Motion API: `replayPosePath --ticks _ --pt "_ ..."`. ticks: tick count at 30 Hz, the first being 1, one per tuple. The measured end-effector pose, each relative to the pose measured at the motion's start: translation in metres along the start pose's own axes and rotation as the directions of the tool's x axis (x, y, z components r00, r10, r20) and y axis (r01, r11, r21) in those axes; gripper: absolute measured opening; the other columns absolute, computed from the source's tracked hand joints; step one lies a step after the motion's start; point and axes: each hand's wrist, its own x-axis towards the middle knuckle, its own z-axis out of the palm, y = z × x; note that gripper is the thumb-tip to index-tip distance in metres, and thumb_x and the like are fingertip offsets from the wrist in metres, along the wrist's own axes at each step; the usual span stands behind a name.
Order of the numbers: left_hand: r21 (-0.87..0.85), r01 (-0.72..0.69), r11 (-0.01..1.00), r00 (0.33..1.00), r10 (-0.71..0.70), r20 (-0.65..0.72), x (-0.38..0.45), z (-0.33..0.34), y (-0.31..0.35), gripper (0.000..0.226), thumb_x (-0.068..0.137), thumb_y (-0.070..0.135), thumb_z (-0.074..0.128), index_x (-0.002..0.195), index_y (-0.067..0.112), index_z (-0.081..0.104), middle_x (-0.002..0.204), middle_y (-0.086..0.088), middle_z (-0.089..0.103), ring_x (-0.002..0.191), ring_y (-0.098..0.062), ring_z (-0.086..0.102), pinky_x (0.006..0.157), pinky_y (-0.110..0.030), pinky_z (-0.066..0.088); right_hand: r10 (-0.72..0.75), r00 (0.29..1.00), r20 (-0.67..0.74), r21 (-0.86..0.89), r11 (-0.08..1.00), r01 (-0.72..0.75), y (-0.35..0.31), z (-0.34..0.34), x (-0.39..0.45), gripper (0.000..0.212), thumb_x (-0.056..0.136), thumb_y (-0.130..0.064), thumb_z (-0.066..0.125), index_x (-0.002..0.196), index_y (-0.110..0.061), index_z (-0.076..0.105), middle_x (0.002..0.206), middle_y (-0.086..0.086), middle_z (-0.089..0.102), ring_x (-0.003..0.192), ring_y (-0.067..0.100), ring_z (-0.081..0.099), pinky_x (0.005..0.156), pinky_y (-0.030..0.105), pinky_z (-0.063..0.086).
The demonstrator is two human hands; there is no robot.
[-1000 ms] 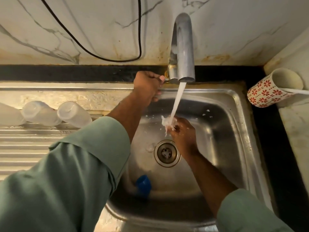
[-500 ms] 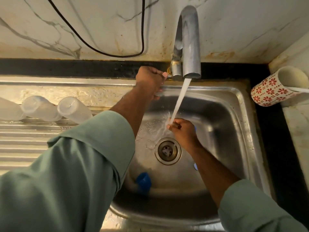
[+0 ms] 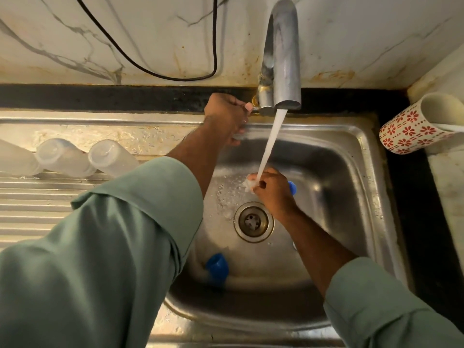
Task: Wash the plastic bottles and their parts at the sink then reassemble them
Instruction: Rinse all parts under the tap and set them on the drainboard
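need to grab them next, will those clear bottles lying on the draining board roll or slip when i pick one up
Probably apt to roll: the clear bottles lie on their sides on the ribbed draining board. Likely light, since they look empty. Possibly slippery, as the steel beside them shows water.

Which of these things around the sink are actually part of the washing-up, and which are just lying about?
Part of the job: plastic bottles on the drainer, blue cap in the sink, blue part held in right hand, tap, left hand at its handle.

Just lying about: patterned cup, black cable.
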Motion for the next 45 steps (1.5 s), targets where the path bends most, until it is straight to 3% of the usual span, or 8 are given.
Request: replayPosePath --ticks 5,19,21,23,26,32,37,45 --pt "0.013 0.0 1.0 1.0 0.0 -0.002 -0.002 0.0 0.001 0.016 0.095 0.019 0.067 0.081 0.017 0.06 0.086 -0.009 0.073 0.074 -0.023 0.072 0.059 -0.04 0.061 0.045 0.997 -0.068 -0.069 0.996 -0.049 0.005 -0.002 -0.001 0.044 0.084 -0.012 0.074 0.058 -0.025 0.041 0.075 -0.01 0.044 0.068 0.005 0.05 0.065 0.002 0.037" --pt "0.014 -0.015 1.0 1.0 0.015 -0.021 -0.004 0.003 0.001 0.024 0.092 0.015 0.07 0.075 0.019 0.053 0.082 -0.008 0.069 0.082 -0.026 0.073 0.071 -0.045 0.062 -0.014 0.988 -0.154 0.069 0.997 0.025 0.019 0.006 -0.002 0.023 0.08 -0.014 0.079 0.066 -0.012 0.06 0.071 -0.007 0.053 0.063 0.004 0.054 0.066 0.009 0.045" --pt "-0.01 -0.045 0.999 0.999 0.045 -0.023 -0.005 0.002 -0.003 0.024 0.092 0.014 0.07 0.075 0.018 0.054 0.086 -0.013 0.072 0.084 -0.03 0.074 0.072 -0.046 0.063 0.201 0.979 -0.041 0.483 0.862 -0.157 0.018 0.003 -0.001 0.008 0.082 -0.002 0.074 0.085 -0.001 0.067 0.075 0.002 0.066 0.069 0.015 0.064 0.068 0.018 0.056" --pt "-0.035 -0.079 0.996 0.997 0.078 -0.018 -0.006 0.002 -0.006 0.021 0.092 0.011 0.07 0.077 0.018 0.056 0.089 -0.014 0.073 0.084 -0.032 0.074 0.071 -0.049 0.062 0.324 0.917 0.234 0.846 0.396 -0.356 0.013 0.002 -0.006 0.01 0.088 0.007 0.062 0.096 0.002 0.064 0.081 0.012 0.069 0.073 0.023 0.068 0.067 0.029 0.061" --pt "-0.013 -0.076 0.997 0.997 0.076 -0.012 -0.003 0.002 -0.009 0.021 0.093 0.01 0.068 0.078 0.02 0.056 0.087 -0.01 0.073 0.072 -0.023 0.074 0.071 -0.045 0.063 0.389 0.809 0.441 0.864 0.062 -0.5 0.013 0.003 -0.011 0.011 0.096 -0.012 0.057 0.088 -0.006 0.062 0.072 0.008 0.063 0.061 0.014 0.063 0.057 0.025 0.055" --pt "0.022 -0.106 0.994 0.994 0.107 -0.02 -0.001 0.003 -0.006 0.022 0.093 0.014 0.069 0.079 0.022 0.054 0.087 -0.006 0.072 0.079 -0.024 0.075 0.072 -0.043 0.062 0.572 0.726 0.382 0.811 0.168 -0.56 0.0 0.015 -0.006 0.028 0.095 -0.033 0.061 0.086 -0.007 0.064 0.057 0.0 0.049 0.052 0.01 0.043 0.052 0.024 0.04" --pt "-0.003 -0.094 0.996 0.995 0.094 -0.014 0.0 0.004 -0.004 0.019 0.093 0.014 0.068 0.082 0.022 0.056 0.088 -0.008 0.073 0.078 -0.025 0.074 0.069 -0.04 0.063 0.546 0.757 0.359 0.889 0.046 -0.455 -0.007 0.009 -0.001 0.01 0.089 -0.001 0.063 0.091 -0.009 0.069 0.078 0.013 0.066 0.066 0.019 0.061 0.061 0.028 0.056" --pt "-0.013 -0.108 0.994 0.994 0.108 -0.029 -0.004 0.004 -0.004 0.021 0.093 0.016 0.068 0.081 0.026 0.054 0.092 -0.004 0.072 0.083 -0.021 0.073 0.049 -0.024 0.05 0.522 0.746 0.413 0.9 -0.107 -0.423 -0.007 0.011 -0.004 0.025 0.094 -0.028 0.063 0.101 -0.004 0.066 0.062 0.005 0.064 0.05 0.011 0.061 0.046 0.021 0.051"
